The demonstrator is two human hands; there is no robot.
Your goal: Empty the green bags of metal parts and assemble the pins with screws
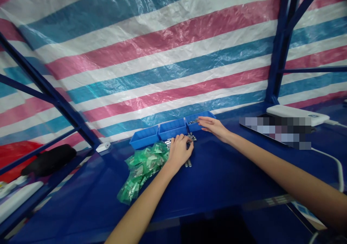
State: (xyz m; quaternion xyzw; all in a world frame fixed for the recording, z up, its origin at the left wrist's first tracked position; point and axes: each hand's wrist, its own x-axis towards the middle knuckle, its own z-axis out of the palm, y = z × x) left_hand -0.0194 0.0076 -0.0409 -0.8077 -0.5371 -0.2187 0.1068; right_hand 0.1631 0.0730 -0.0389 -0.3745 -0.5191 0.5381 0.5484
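Observation:
My left hand (179, 151) is low over the middle of the blue table, its fingers curled down among small shiny metal parts (191, 136); what the fingertips hold is hidden. Metal rods (188, 163) stick out beneath that hand. My right hand (216, 127) reaches to the front edge of the right blue bin (204, 117), fingers stretched out and apart from the thumb. A few small metal pieces lie in this bin by the fingertips. Left of my left hand spreads a heap of green plastic bags (145, 168) with metal parts inside.
Two more blue bins, a left one (143, 137) and a middle one (172, 128), stand in the row before a striped sheet (162, 74). A white adapter (103, 147) sits at left. A tablet-like device (279, 132), a white power bank (298, 114) and a cable (337, 161) lie right.

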